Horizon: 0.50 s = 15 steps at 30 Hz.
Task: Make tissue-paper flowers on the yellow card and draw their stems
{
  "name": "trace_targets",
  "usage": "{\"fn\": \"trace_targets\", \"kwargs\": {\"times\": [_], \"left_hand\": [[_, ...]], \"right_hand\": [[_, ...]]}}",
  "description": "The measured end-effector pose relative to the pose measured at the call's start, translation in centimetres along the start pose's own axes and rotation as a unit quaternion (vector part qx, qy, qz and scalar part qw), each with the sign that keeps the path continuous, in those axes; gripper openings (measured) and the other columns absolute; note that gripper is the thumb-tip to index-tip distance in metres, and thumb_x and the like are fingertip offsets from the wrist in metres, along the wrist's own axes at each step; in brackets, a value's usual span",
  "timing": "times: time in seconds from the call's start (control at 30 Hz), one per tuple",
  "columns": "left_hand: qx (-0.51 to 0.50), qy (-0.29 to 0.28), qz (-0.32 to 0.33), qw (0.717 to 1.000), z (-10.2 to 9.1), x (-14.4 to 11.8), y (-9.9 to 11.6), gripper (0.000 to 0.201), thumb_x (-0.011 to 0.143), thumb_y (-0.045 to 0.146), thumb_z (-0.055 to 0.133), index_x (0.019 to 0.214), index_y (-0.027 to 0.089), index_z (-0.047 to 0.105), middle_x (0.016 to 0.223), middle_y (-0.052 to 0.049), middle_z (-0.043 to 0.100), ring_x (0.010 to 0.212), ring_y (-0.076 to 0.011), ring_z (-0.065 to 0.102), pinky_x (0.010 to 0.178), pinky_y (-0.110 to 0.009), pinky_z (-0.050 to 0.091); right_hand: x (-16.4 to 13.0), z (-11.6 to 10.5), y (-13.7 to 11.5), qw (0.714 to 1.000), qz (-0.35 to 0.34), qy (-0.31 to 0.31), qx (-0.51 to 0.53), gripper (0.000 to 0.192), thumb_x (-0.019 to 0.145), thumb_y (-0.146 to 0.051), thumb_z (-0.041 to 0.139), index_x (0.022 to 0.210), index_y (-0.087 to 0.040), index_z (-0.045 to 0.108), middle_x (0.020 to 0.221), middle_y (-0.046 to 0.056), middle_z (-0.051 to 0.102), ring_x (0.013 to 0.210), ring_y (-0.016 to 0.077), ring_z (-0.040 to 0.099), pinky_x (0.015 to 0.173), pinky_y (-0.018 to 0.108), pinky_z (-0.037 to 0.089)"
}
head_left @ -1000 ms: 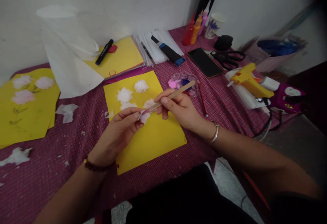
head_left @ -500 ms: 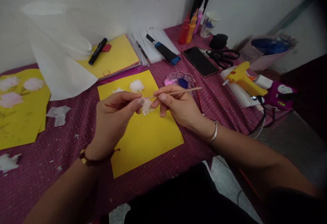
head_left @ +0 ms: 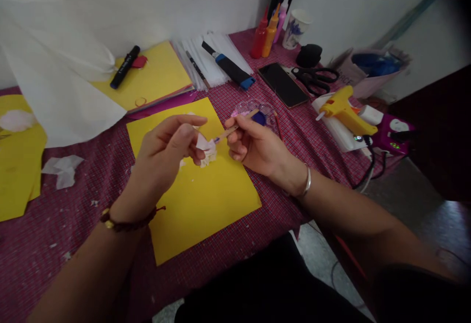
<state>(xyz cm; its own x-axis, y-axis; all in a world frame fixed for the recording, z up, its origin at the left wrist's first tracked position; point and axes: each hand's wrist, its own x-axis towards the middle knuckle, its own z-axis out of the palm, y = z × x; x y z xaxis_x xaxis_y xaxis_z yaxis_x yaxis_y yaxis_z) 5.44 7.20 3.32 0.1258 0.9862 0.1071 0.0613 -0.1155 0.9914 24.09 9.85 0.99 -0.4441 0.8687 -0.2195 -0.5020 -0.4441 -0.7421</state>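
Note:
My right hand [head_left: 253, 141] pinches a thin wooden stick [head_left: 231, 129], which slants down to the left. Its tip looks purple and meets a small piece of white tissue paper [head_left: 202, 143]. That paper is at the fingers of my left hand [head_left: 172, 148], which are curled around it; part of the grip is hidden. Below both hands lies a yellow sheet of paper [head_left: 202, 215], with a white ruffled paper flower [head_left: 208, 158] partly behind the tissue piece. A clear palette [head_left: 272, 104] with dark blue and pink paint is just beyond my right hand.
At the right are a yellow hot glue gun [head_left: 344, 109], black scissors [head_left: 316, 80], a phone [head_left: 283, 85] and paint bottles [head_left: 259, 38]. A utility knife [head_left: 231, 70] and marker [head_left: 125, 67] lie at the back. White tissue [head_left: 62, 67] and yellow sheets [head_left: 18, 166] are left.
The stick has turned, its left end now pointing down at the tissue piece. My left fingers have spread somewhat, exposing the white paper. The view has shifted, so the table things sit further left.

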Motion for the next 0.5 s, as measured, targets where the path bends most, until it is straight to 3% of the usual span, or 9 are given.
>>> {"fn": "trace_targets", "kwargs": {"times": [0.1,0.23,0.37,0.43,0.5], "left_hand": [[0.146,-0.042,-0.009,0.988,-0.7,0.2,-0.5,0.010,0.081,0.030,0.063,0.085,0.022,0.069,0.062,0.002,0.059,0.052,-0.0110,0.052,0.054,-0.026,0.041],[0.402,-0.150,0.037,0.903,-0.4,-0.1,-1.3,0.009,0.077,0.025,0.061,0.068,0.021,0.062,0.062,0.001,0.055,0.055,-0.0129,0.048,0.055,-0.027,0.032],[0.547,-0.121,0.098,0.822,0.8,-1.1,-2.0,0.015,0.082,0.033,0.059,0.073,0.022,0.058,0.073,-0.004,0.054,0.067,-0.0194,0.050,0.055,-0.030,0.026],[0.564,-0.102,0.110,0.812,1.2,-1.4,-2.3,0.014,0.083,0.031,0.057,0.073,0.022,0.058,0.074,-0.005,0.054,0.069,-0.0211,0.050,0.054,-0.031,0.024],[0.554,-0.091,0.105,0.821,1.3,-1.3,-2.6,0.014,0.083,0.027,0.056,0.070,0.022,0.056,0.073,-0.005,0.054,0.067,-0.0206,0.048,0.054,-0.031,0.024]], "right_hand": [[0.6,-0.8,-0.1,1.000,0.014,0.007,-0.023,0.025,0.095,-0.033,0.049,0.078,-0.017,0.057,0.050,-0.007,0.054,0.036,0.0055,0.042,0.040,0.017,0.040],[1.3,-1.6,-0.5,0.992,-0.023,0.008,-0.127,0.027,0.094,-0.030,0.051,0.071,-0.016,0.057,0.046,-0.005,0.053,0.036,0.0061,0.042,0.037,0.017,0.037],[1.8,-2.1,-0.9,0.987,-0.037,0.025,-0.153,0.028,0.095,-0.028,0.050,0.070,-0.016,0.056,0.044,-0.006,0.051,0.034,0.0063,0.041,0.036,0.017,0.037],[1.9,-2.2,-1.0,0.986,-0.040,0.035,-0.156,0.028,0.096,-0.027,0.049,0.071,-0.016,0.055,0.044,-0.006,0.051,0.034,0.0059,0.041,0.035,0.016,0.037],[2.0,-2.3,-1.0,0.984,-0.045,0.040,-0.165,0.028,0.096,-0.028,0.048,0.071,-0.016,0.056,0.045,-0.006,0.051,0.033,0.0053,0.041,0.035,0.016,0.037]]}}
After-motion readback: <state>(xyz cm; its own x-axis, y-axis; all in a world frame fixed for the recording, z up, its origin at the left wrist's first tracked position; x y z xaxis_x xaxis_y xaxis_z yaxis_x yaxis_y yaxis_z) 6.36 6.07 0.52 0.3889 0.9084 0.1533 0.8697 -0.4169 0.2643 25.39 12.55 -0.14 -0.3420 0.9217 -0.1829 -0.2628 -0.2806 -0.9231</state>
